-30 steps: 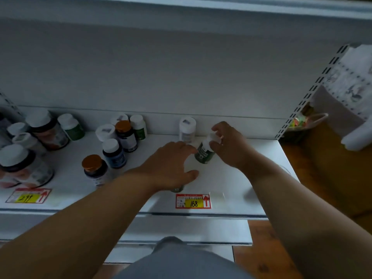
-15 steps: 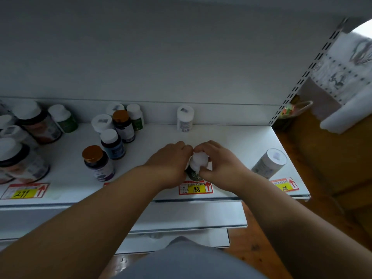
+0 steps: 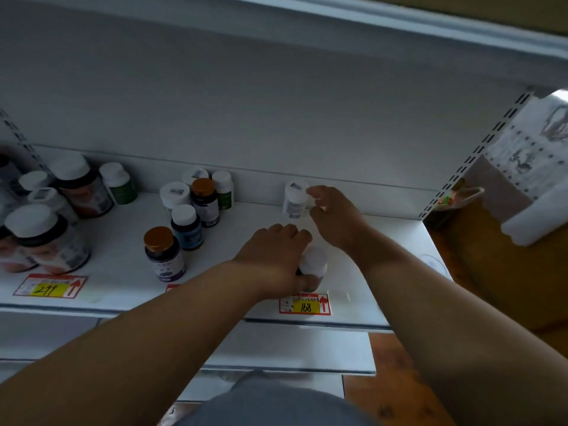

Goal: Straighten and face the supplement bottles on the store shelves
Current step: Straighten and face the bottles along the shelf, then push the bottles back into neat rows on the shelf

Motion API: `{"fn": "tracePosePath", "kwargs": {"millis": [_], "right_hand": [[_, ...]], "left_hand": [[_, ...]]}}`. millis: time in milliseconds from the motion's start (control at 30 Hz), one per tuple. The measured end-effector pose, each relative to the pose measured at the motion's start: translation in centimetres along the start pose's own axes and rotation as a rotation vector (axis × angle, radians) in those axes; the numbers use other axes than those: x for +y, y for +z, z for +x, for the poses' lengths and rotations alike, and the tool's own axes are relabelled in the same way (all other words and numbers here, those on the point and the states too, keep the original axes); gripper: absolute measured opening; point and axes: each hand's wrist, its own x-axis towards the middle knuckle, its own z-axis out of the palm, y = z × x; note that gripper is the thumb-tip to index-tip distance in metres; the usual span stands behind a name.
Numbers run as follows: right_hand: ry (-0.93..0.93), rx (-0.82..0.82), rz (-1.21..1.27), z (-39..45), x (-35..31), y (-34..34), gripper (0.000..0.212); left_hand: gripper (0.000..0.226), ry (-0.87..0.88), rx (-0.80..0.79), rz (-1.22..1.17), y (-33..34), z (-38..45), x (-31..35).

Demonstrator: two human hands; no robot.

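On the shelf (image 3: pixel 123 281) our left hand (image 3: pixel 270 259) curls round the white-capped bottle (image 3: pixel 313 263) upright at the front edge. Farther back, our right hand (image 3: pixel 333 216), fingers loosely spread, touches the white bottle (image 3: pixel 294 199) just left of it by the back wall.

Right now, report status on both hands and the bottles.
Left hand grips the white-capped bottle by the 168 price tag. Right hand reaching the white bottle at the back wall, fingers at it. Nothing blocking.
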Motion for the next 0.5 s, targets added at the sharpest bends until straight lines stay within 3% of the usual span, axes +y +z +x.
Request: {"fn": "tracePosePath", "kwargs": {"millis": [167, 400, 500], "right_hand": [[-0.004, -0.153, -0.273, 5.5, 0.1, 1.5, 0.048], [0.017, 0.009, -0.343, 7.1, -0.9, 2.6, 0.036], [0.033, 0.094, -0.168, 5.5, -0.6, 0.8, 0.028]], "left_hand": [[0.061, 0.024, 0.003, 0.079, -0.1, 0.6, 0.8], [0.06, -0.02, 0.025, 0.076, 0.3, 0.7, 0.7], [0.069, -0.099, 0.072, -0.048, -0.2, 0.3, 0.3]]}}
